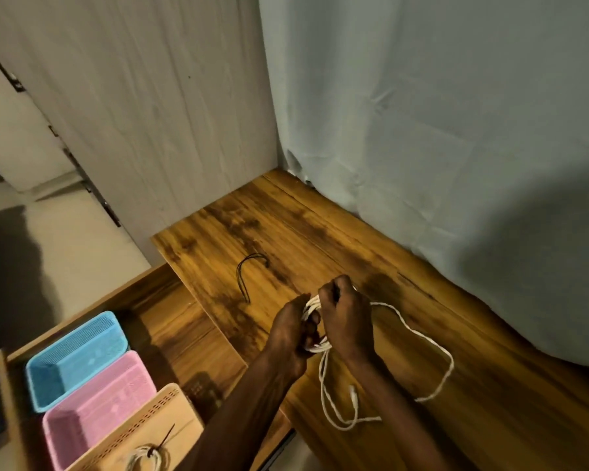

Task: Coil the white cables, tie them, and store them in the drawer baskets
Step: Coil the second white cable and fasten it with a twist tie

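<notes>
Both hands work just above the wooden desk point(371, 246). The left hand point(291, 329) grips a small bundle of loops of the white cable point(419, 334), fingers curled round it. The right hand point(346, 317) is closed over the top of the same bundle, touching the left hand. The loose rest of the cable trails from the bundle across the desk to the right and toward the near edge, with a plug end lying near the right forearm.

2 thin black ties point(249, 273) lie on the desk, left of the hands and apart from them.

The drawer point(170, 314) stands open at left with 3 baskets in a row: blue basket point(79, 355), pink basket point(92, 413), beige basket point(157, 433). The beige basket holds a coiled cable point(148, 457) bound with a black tie.
</notes>
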